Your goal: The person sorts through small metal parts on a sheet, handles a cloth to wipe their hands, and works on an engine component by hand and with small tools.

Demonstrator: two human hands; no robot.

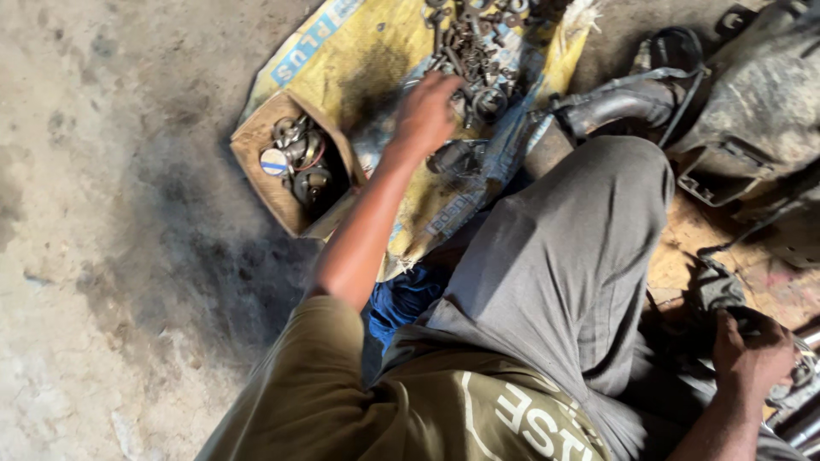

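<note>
Fingers of the left hand curl down into a heap of bolts on the yellow sack; right hand grips dark metal.

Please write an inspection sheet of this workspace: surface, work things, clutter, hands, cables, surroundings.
Surface: dusty concrete floor, dark oil stains.
Work things: pile of small metal parts on a yellow woven sack.
Clutter: open cardboard box of round metal parts beside the sack; blue cloth under the knee.
Hands: left hand reaches onto the pile; right hand grips a dark part, kind unclear.
Cables: dark hose or cable near the engine.
Surroundings: dirty engine body, exhaust pipe.
</note>
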